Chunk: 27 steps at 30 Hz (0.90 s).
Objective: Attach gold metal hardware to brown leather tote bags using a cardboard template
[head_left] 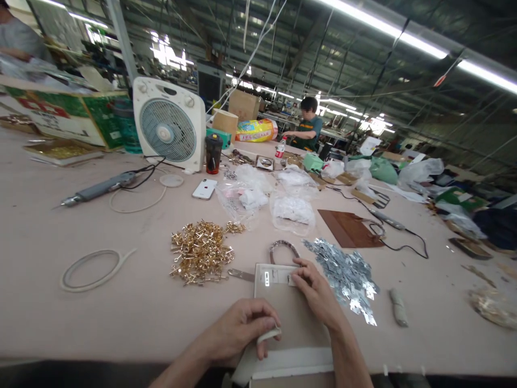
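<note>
A beige handbag piece (293, 310) lies flat before me, with its brown handle loop (284, 247) at the far edge and a brown strap (241, 275) sticking out to the left. A small shiny metal plate (267, 278) sits near its upper left corner. My right hand (319, 293) grips the upper right edge, thumb on top and fingers curled at the rim; what lies under the fingertips is hidden. Over the lower left part, my left hand (250, 326) is closed on a short pale strip (269, 334). Gold-coloured metal fittings (200, 253) lie heaped to the left, flat silver plates (343, 275) to the right.
Farther back are a phone (204, 189), clear plastic bags (293, 210), a tumbler (213, 153) and a box fan (169, 124). Corded tools (97, 188) lie left and right. A tape roll (95, 270) and brown leather (347, 228) flank the heaps. A person (309, 126) works beyond.
</note>
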{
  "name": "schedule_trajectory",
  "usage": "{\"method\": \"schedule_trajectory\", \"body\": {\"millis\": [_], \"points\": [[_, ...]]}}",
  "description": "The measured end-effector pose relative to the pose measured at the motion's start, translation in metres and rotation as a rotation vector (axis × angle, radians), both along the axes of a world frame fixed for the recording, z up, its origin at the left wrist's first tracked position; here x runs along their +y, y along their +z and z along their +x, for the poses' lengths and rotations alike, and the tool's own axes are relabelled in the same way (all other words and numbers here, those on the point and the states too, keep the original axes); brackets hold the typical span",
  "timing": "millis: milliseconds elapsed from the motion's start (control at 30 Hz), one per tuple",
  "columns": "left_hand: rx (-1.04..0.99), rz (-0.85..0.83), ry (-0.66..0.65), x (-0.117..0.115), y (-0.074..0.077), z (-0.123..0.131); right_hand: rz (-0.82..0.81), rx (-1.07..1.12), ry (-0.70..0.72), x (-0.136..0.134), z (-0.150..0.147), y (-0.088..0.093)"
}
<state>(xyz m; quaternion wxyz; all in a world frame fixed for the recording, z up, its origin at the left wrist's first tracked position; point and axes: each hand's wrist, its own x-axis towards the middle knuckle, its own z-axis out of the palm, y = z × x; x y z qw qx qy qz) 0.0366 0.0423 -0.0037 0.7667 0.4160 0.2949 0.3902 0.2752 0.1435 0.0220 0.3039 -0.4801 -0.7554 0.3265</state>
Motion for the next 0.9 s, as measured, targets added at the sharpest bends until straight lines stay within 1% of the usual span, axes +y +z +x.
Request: {"method": "schedule_trajectory", "body": {"millis": [200,400,533,600,700,900], "points": [[0.032,0.0,0.008,0.002,-0.003,0.001,0.03,-0.007,-0.032,0.002,-0.001,-0.008],[0.051,0.014,0.047,0.003,-0.003,0.002,0.216,-0.032,-0.074,0.003,0.0,-0.02],[0.069,-0.013,0.06,0.002,-0.003,0.003,0.237,-0.056,-0.108,0.009,0.0,-0.024],[0.094,-0.026,0.078,0.001,-0.003,0.004,0.244,-0.052,-0.124,0.012,-0.003,-0.027],[0.136,-0.01,0.116,-0.001,-0.002,0.005,0.297,-0.024,-0.168,0.014,-0.01,-0.03],[0.237,0.042,0.193,-0.001,0.001,0.007,0.396,-0.052,-0.264,0.011,-0.014,-0.038]]}}
